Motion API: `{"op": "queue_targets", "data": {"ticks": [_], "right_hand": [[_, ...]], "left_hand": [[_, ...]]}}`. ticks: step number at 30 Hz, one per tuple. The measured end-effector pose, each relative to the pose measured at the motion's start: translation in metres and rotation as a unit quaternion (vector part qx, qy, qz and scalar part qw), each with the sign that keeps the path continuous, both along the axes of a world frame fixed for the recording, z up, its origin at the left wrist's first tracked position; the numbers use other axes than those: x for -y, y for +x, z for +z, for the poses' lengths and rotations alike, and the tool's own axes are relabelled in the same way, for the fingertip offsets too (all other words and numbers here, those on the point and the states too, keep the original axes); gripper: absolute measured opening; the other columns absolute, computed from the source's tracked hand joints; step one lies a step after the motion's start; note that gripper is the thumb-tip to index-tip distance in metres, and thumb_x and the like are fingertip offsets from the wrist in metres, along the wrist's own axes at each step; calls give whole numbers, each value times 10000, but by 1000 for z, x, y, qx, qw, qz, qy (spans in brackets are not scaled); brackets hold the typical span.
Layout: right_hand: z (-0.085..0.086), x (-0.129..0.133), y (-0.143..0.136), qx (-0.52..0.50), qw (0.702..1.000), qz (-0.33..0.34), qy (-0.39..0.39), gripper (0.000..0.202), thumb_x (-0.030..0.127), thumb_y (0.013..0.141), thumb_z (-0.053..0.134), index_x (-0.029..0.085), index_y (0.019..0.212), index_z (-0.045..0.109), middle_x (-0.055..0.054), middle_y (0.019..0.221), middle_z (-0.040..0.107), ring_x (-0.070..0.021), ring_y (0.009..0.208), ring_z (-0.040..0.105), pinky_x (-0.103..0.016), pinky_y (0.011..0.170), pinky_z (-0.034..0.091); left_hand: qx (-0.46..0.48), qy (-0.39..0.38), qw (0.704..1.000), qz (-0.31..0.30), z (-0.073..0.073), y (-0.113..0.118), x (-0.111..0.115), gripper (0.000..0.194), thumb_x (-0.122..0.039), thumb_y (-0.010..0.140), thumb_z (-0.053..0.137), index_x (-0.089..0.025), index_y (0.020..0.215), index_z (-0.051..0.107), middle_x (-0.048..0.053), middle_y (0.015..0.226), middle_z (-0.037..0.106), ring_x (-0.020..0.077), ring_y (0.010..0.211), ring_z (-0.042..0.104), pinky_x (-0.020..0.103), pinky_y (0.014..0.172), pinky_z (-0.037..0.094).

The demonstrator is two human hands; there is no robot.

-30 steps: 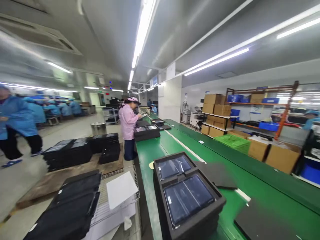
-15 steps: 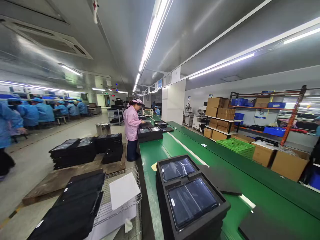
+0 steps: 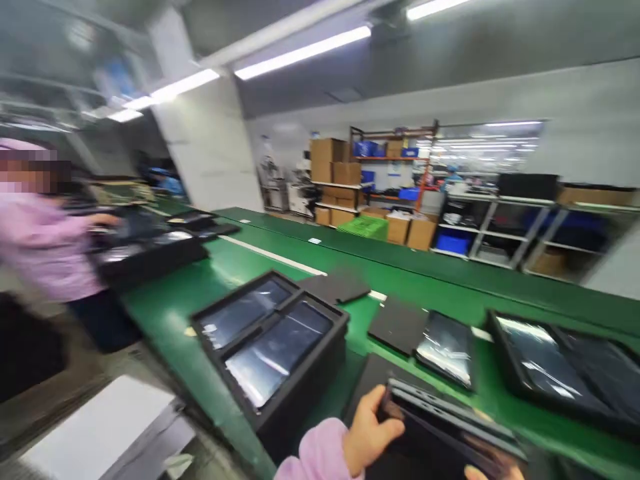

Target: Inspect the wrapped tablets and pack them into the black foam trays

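My left hand (image 3: 369, 433), in a pink sleeve, grips one end of a dark, glossy flat-screen panel (image 3: 445, 417), thumb on the near side. The panel is tilted, with its slotted long edge uppermost. Only a bit of my right hand (image 3: 475, 473) shows at the bottom edge, its thumb against the panel's near side; the rest is cut off. Below and behind lies a black foam sheet (image 3: 373, 373). Left of my hands stands a stack of black foam trays (image 3: 305, 383), its top tray holding two film-covered screens (image 3: 280, 353).
Another screen (image 3: 445, 348) lies flat on the green conveyor (image 3: 270, 257) beside a dark foam board (image 3: 397, 327). A black tray (image 3: 495, 333) with a screen stands at right. A co-worker in pink (image 3: 45, 233) handles trays at left. White sheets (image 3: 100, 427) lie lower left.
My view has swung right and down. Both hands have come into sight, holding the screen panel. The tray stack and the co-worker now appear farther left.
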State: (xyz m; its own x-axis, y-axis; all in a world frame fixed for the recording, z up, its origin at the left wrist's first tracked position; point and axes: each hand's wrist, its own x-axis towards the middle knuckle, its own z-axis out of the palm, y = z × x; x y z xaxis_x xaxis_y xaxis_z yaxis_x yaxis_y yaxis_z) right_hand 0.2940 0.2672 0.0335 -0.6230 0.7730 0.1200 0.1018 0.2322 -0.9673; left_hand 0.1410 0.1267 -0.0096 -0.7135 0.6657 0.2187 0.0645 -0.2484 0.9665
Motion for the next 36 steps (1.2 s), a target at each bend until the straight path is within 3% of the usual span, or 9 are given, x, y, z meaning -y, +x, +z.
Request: {"op": "queue_targets", "data": {"ticks": [2, 5, 7, 10, 14, 22, 31, 34, 36], "right_hand": [[-1, 5, 17, -33, 999, -18, 6, 798, 730, 468, 692, 397, 1172, 520, -66, 1018, 631, -333, 1018, 597, -444, 770, 551], [7, 15, 16, -154, 986, 57, 41, 615, 678, 579, 686, 293, 1050, 596, -79, 1004, 636, -291, 914, 633, -440, 821, 522], [14, 21, 10, -210, 970, 107, 54, 454, 602, 630, 709, 285, 944, 623, -64, 977, 640, -250, 873, 636, -390, 783, 526], [17, 26, 9, -236, 958, 159, 29, 366, 532, 631, 748, 282, 869, 624, -42, 851, 661, -217, 776, 629, -344, 688, 523], [12, 27, 17, -242, 951, 189, 14, 381, 533, 635, 741, 291, 907, 626, -48, 848, 666, -228, 784, 623, -371, 691, 517], [9, 23, 19, -236, 950, 204, 13, 368, 510, 671, 726, 305, 958, 620, -52, 882, 666, -234, 818, 617, -391, 721, 514], [22, 29, 15, -279, 939, 203, 14, 379, 473, 640, 768, 262, 918, 620, -44, 862, 680, -205, 781, 637, -350, 703, 507], [14, 22, 16, -255, 948, 190, 22, 454, 491, 612, 780, 240, 947, 606, -58, 915, 671, -205, 820, 630, -349, 739, 499], [0, 14, 17, -175, 969, 172, 11, 533, 494, 588, 789, 218, 999, 594, -66, 954, 663, -211, 849, 626, -352, 769, 493]], "left_hand": [[-37, 53, 997, -32, 13, 5, 6, 516, -483, 609, 730, -165, 992, 597, 43, 839, 633, 191, 763, 590, 313, 727, 480], [-73, 123, 989, -41, 33, 5, 18, 532, -443, 654, 732, -220, 1101, 547, 75, 1071, 633, 224, 923, 624, 327, 809, 493], [-99, 118, 986, -70, 43, 4, 24, 522, -430, 659, 741, -225, 1104, 559, 77, 1023, 669, 220, 861, 656, 318, 761, 519], [-144, 117, 978, -94, 48, 4, 30, 363, -418, 666, 743, -200, 932, 629, 63, 827, 703, 213, 742, 669, 310, 680, 539], [-143, 165, 970, -104, 47, 7, 33, 328, -413, 668, 746, -219, 898, 617, 52, 785, 697, 223, 746, 670, 343, 671, 549], [-144, 156, 971, -108, 49, 7, 33, 364, -438, 664, 743, -231, 931, 606, 52, 800, 689, 216, 756, 662, 346, 683, 544], [-142, 104, 977, -120, 39, 2, 45, 333, -414, 703, 714, -233, 963, 610, 68, 893, 689, 266, 856, 651, 421, 739, 549], [-105, 101, 983, -115, 30, -3, 45, 367, -440, 670, 730, -237, 953, 616, 58, 875, 693, 272, 840, 652, 425, 730, 550], [-42, 53, 996, -63, 20, -9, 37, 395, -445, 589, 773, -211, 879, 642, 53, 808, 691, 272, 792, 650, 405, 707, 548]]}}
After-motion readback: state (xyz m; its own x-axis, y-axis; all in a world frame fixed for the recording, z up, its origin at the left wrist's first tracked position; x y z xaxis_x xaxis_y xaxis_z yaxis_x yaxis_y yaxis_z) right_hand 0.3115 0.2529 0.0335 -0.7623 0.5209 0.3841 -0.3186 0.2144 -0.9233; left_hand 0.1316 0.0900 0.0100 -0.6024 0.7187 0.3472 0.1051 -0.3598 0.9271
